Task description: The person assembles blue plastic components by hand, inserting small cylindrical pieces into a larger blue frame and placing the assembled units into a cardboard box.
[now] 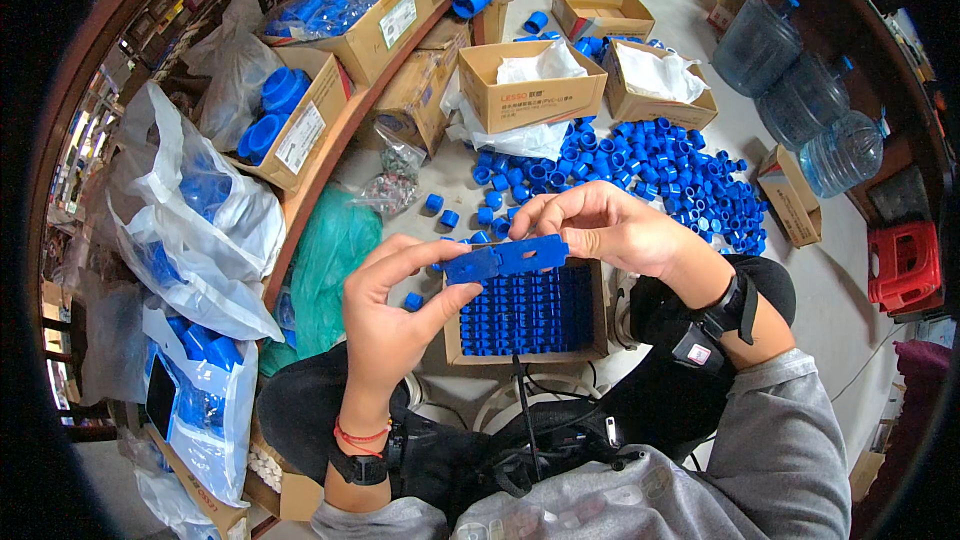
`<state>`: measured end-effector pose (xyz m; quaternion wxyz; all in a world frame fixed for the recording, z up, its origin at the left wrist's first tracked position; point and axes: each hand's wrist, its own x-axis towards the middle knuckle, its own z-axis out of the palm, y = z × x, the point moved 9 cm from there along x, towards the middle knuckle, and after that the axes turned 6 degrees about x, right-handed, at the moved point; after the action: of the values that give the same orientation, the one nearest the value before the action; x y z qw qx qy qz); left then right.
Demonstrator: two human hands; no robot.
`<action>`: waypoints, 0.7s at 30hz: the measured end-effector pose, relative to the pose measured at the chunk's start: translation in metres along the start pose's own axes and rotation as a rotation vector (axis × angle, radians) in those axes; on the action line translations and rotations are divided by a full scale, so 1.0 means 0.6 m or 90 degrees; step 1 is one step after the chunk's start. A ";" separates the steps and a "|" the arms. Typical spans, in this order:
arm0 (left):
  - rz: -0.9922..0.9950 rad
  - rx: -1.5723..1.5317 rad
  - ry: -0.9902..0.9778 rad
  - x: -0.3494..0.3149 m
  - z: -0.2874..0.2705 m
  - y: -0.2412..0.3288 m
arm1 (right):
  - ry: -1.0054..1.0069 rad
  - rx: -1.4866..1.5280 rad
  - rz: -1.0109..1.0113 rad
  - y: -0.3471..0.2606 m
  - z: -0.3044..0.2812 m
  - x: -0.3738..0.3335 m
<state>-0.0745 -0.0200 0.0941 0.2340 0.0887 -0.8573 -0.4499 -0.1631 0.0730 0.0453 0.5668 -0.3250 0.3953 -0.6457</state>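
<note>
A flat blue plastic strip (492, 262) with an oblong slot near its right end is held up level in front of me. My left hand (395, 295) pinches its left end between thumb and fingers. At the other end my right hand (610, 230) has its thumb and bent fingers closed on the strip's upper edge; whether a smaller part sits there I cannot make out. Directly below both hands stands an open cardboard box (603, 325), packed with tidy rows of small blue plastic parts (530, 315). My hands partly cover the far side of this box.
A large heap of blue pipe fittings (640, 165) lies on the floor beyond, beside cardboard boxes (530, 100). To the left, a shelf carries boxes and white plastic bags (200, 210). Water jugs (757, 45) and a red crate (903, 265) stand at the right.
</note>
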 end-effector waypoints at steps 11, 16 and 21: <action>-0.001 0.029 -0.033 -0.004 0.005 0.002 | 0.012 0.019 0.026 0.003 0.006 0.001; -0.001 0.040 -0.038 -0.005 0.005 -0.001 | 0.037 0.066 0.043 0.012 0.001 0.000; -0.003 0.020 -0.037 -0.004 0.005 -0.002 | 0.029 0.123 0.065 0.021 0.000 0.001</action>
<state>-0.0737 -0.0177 0.0906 0.2066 0.0816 -0.8704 -0.4394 -0.1569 0.0717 0.0343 0.6183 -0.2340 0.3600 -0.6583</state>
